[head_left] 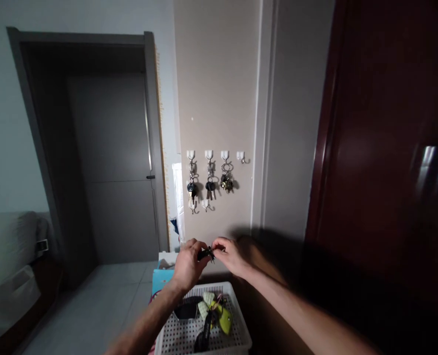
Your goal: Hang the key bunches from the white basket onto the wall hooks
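Observation:
Both hands meet in front of the wall, above a white plastic basket [243,325]. My left hand [190,264] is closed around a bunch of dark keys [206,254], some of which stick out between the two hands. My right hand [231,254] pinches at the right side of the same bunch; its fingertips hide what exactly they grip. Higher up, three key bunches hang from white wall hooks: a left bunch [192,190], a middle bunch [210,188] and a right bunch with brassy pieces [226,183]. A fourth hook [240,156] carries nothing.
In the basket lie a black pouch-like item [186,309], a yellow-green item [224,320] and a black strap [204,331]. Two lower hooks, one of them the right lower hook [205,204], sit under the keys. A grey door [111,148] is left, a dark red door [382,148] right.

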